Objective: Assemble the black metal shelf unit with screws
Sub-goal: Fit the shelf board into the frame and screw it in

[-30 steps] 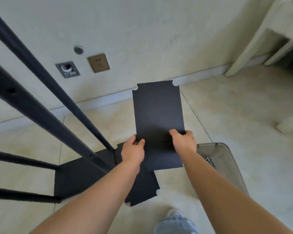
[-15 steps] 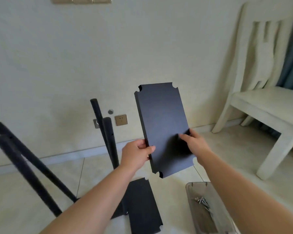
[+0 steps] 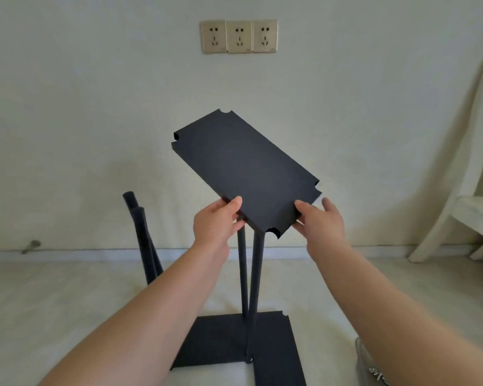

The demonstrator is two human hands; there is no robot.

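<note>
I am now holding the black shelf panel (image 3: pixel 243 171) well up in front of me, and it is sitting differently from half a second ago: then it was standing nearly on end, long side vertical, between my hands; now it is swung round and laid over, tilting away from me with its far corner up to the left and its near corner pointing down between my wrists. My left hand (image 3: pixel 216 222) is gripping the near left edge, thumb on top and fingers curled under; my right hand (image 3: pixel 319 222) is pinching the near right edge, thumb on the top face, the other fingers reaching behind the panel and only partly visible. My head is also coming up, since the triple wall socket (image 3: pixel 239 36) is now above the panel where a second ago I was looking down at the floor. Directly below my hands two black upright poles (image 3: pixel 248 274) are rising from the base panel (image 3: pixel 223 341) on the floor, and two more poles (image 3: pixel 142 235) are leaning beyond my left forearm. I am judging that I am turning the panel flat so its notched corners can meet the poles; it is not yet touching any of them as far as I can tell. The screw tray (image 3: pixel 370 366) is barely showing under my right forearm, and a pale chair (image 3: pixel 474 207) is standing off to my right.
</note>
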